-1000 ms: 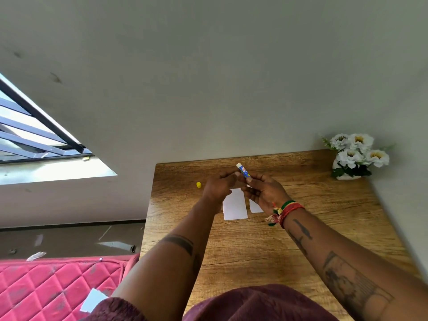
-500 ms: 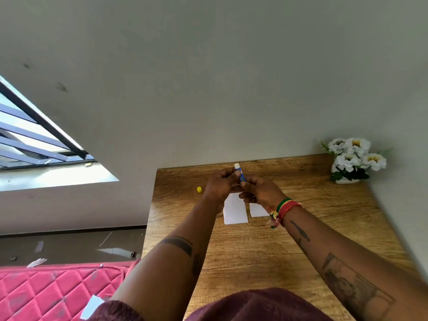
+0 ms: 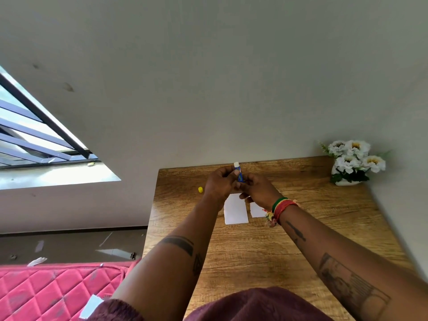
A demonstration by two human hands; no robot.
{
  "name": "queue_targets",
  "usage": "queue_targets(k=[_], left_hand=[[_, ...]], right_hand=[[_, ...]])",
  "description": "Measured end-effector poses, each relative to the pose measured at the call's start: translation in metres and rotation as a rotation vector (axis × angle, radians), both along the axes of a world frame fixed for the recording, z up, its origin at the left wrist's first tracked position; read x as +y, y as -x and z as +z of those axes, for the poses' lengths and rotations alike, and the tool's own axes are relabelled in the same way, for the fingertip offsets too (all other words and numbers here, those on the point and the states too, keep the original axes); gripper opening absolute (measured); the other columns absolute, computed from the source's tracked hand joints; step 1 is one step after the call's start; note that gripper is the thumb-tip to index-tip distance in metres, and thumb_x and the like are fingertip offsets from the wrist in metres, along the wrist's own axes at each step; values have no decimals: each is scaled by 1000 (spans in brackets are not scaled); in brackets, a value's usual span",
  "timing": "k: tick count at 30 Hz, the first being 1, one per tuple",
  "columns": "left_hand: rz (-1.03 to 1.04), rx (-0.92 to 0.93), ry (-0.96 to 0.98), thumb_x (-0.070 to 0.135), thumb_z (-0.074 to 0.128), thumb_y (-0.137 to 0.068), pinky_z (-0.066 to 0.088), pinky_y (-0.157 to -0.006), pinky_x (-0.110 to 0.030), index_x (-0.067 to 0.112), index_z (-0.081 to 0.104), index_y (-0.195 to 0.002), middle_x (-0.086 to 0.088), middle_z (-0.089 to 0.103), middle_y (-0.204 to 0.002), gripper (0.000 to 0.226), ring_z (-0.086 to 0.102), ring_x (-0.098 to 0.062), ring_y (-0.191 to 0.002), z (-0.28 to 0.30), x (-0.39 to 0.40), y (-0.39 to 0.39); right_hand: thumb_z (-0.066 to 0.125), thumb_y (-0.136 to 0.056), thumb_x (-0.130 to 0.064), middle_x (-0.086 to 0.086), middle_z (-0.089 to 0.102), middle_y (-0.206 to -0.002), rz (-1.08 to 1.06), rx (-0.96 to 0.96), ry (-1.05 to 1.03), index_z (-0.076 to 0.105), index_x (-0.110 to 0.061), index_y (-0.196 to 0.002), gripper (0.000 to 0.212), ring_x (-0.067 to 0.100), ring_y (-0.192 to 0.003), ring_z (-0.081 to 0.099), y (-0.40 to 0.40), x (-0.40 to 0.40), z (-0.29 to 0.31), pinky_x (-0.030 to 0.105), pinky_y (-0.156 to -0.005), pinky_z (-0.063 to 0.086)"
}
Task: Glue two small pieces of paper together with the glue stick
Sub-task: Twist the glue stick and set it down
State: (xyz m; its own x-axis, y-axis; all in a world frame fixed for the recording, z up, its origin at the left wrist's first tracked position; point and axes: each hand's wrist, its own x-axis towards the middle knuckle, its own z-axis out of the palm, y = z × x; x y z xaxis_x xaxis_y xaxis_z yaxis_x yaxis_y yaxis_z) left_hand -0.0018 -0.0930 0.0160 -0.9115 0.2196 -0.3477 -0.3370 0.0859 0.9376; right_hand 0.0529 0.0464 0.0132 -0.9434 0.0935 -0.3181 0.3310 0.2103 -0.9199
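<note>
Up close at the far end of a wooden table (image 3: 254, 251), a person holds a blue glue stick (image 3: 240, 174) upright between both hands, its white tip (image 3: 236, 164) poking out above the fingers. The left hand (image 3: 220, 184) curls around the stick from the left, thumb and fingertips closed against the blue barrel; the right hand (image 3: 259, 189) closes on its lower part from the right, so the base of the stick is hidden inside the two grips. Both hands are raised above the tabletop rather than resting on it. Directly beneath them lie two small pieces of white paper, flat on the wood and lying apart with a narrow strip of table between them: the larger piece (image 3: 235, 210) under the left hand, the smaller piece (image 3: 256, 210) partly covered by the right wrist. A small yellow cap (image 3: 200, 189) sits on the table just left of the left hand, clear of both fingers and paper. A woven red, green and yellow wristband (image 3: 279, 208) circles the right wrist. White artificial flowers in a white pot (image 3: 354, 162) stand in the table's far right corner against the wall, well apart from the hands. A pink quilted mattress (image 3: 53, 293) lies low to the left.
</note>
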Motion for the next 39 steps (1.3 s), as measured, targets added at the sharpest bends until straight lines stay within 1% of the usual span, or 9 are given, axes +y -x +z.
queue_targets(k=[4, 9, 13, 17, 21, 31, 33, 37, 39], left_hand=[[-18, 19, 8, 20, 67, -99, 50, -54, -8, 13, 75, -113, 1, 78, -98, 17, 72, 5, -73, -1, -3, 0], [-26, 23, -1, 17, 67, -99, 56, -64, -17, 15, 74, -109, 1, 78, -98, 13, 74, -6, -82, -1, 4, -2], [-21, 45, 16, 19, 68, -98, 53, -60, -12, 19, 74, -106, 5, 78, -96, 10, 73, 0, -80, 1, 2, 2], [-29, 50, 26, 20, 69, -98, 52, -60, -12, 22, 75, -104, 6, 78, -97, 9, 72, -1, -83, 2, 3, 1], [-32, 43, 7, 17, 68, -98, 54, -61, -13, 24, 74, -100, 4, 77, -98, 9, 73, -3, -86, 3, 5, 0], [-12, 58, 96, 23, 68, -98, 51, -61, -15, 22, 76, -106, 7, 78, -96, 11, 71, -1, -84, -2, -7, 4], [6, 71, 126, 24, 70, -97, 49, -67, -18, 23, 76, -105, 7, 78, -97, 10, 70, -3, -88, -5, -11, 4], [89, 118, 266, 29, 77, -91, 49, -69, -22, 27, 75, -101, 12, 76, -93, 11, 69, 0, -86, -21, -34, 2], [136, 145, 377, 30, 79, -89, 52, -71, -26, 28, 73, -99, 11, 76, -94, 12, 69, -3, -87, -32, -54, 0]], right_hand=[[64, -98, -21, 5, 74, -99, -16, 3, -29, 71, -15, -110, 15, 13, -70, 67, 1, 0, -2, 30, -63, 55], [76, -89, -24, 5, 69, -79, -107, -16, -76, 70, -8, -98, 19, 16, -62, 64, 4, -2, 0, 39, -66, 56], [67, -96, -23, 4, 72, -96, -39, -8, -11, 67, -16, -116, 21, 15, -68, 67, 0, 1, 3, 33, -64, 56], [65, -97, -18, -1, 70, -87, -55, 2, -43, 71, -16, -112, 16, 8, -61, 63, -1, 6, 3, 22, -56, 53], [74, -90, -20, 8, 70, -83, -115, -38, -58, 66, -7, -104, 21, 15, -62, 64, 4, 6, 1, 28, -56, 52], [70, -94, -25, -3, 73, -100, -65, -3, -48, 69, -24, -121, 27, 16, -74, 70, 8, -4, -6, 28, -61, 55], [70, -94, -23, -1, 72, -101, -80, -16, -59, 69, -23, -119, 26, 18, -74, 70, 9, -3, -9, 29, -62, 55], [72, -91, -22, 0, 70, -93, -99, -54, -92, 69, -22, -104, 13, 13, -70, 67, 7, 1, -18, 18, -53, 50], [71, -92, -22, 2, 72, -96, -113, -69, -119, 69, -23, -100, 8, 16, -74, 69, 5, 3, -27, 21, -56, 51]])
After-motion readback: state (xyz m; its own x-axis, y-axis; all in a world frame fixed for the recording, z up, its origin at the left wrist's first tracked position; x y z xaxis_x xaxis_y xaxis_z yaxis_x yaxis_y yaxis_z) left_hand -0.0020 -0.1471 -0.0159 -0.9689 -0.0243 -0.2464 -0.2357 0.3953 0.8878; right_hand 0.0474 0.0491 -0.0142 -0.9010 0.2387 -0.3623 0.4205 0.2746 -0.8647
